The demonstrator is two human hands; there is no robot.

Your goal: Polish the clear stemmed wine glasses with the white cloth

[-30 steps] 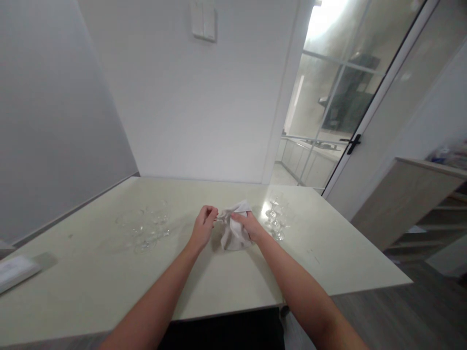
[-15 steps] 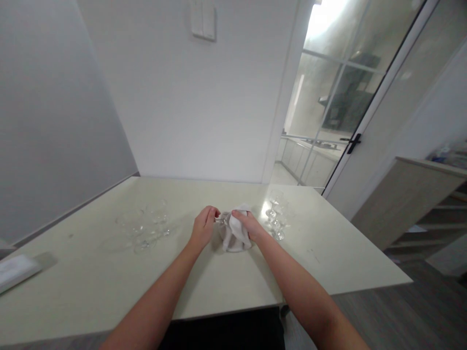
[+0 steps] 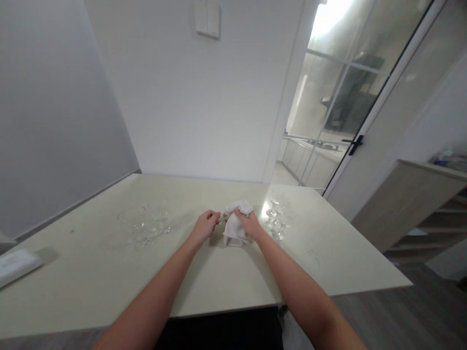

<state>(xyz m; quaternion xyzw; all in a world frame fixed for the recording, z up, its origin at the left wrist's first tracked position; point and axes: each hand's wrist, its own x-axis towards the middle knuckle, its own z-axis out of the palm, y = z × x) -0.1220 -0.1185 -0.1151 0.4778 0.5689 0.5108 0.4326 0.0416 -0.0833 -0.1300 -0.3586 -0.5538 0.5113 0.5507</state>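
Note:
My left hand (image 3: pixel 206 225) is closed on the stem end of a glass (image 3: pixel 222 221), apparently a wine glass, held sideways over the table. White cloth (image 3: pixel 234 232) covers the rest of it, so its bowl is hidden. Wrapped around that cloth from the right is my right hand (image 3: pixel 249 223), its thumb on top and the other fingers mostly out of sight. On the left stand several clear stemmed glasses (image 3: pixel 148 227), faint against the pale tabletop. A second cluster of clear glasses (image 3: pixel 277 221) is just right of my right hand.
The pale table (image 3: pixel 204 287) runs up to a white wall. A white flat object (image 3: pixel 18 266) lies at its left edge. Beyond the right side are a glass-paned door (image 3: pixel 328 107) with a black handle and a wooden shelf unit (image 3: pixel 416 194).
The cloth has shifted and now covers more of the glass, its lower edge drawn up slightly. My right hand has turned a little around it. My left hand keeps its grip.

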